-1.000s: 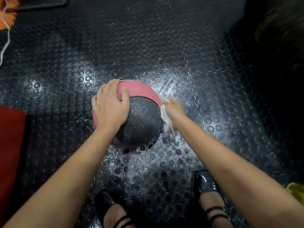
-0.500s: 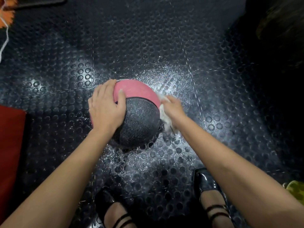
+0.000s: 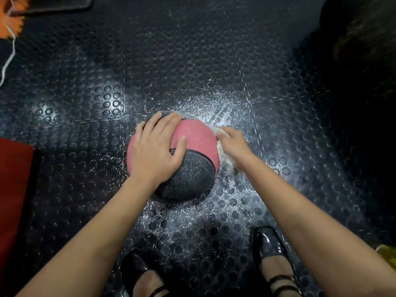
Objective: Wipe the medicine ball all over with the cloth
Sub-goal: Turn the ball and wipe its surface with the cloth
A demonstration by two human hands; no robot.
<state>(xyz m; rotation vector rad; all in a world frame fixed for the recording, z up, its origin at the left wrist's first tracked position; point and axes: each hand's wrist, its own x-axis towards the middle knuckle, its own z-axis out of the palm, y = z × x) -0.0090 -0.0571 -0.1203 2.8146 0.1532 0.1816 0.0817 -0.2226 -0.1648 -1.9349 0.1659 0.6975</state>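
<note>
A pink and dark grey medicine ball (image 3: 192, 144) sits on the studded black rubber floor (image 3: 192, 61) in the middle of the head view. My left hand (image 3: 156, 148) lies spread over the ball's top left, fingers reaching across its far side and thumb on the pink panel. My right hand (image 3: 232, 142) holds a white cloth (image 3: 225, 159) against the ball's right side. Most of the cloth is hidden under that hand; a frayed end hangs below it.
My two black shoes (image 3: 267, 245) stand on the floor close below the ball. A red mat (image 3: 12, 189) lies at the left edge. An orange item with a white cord (image 3: 9, 50) is at the top left. A dark shape fills the right side.
The ball has rolled so more pink faces up. My left hand has shifted across the top toward the far side. My right hand has slid the cloth up the right side.
</note>
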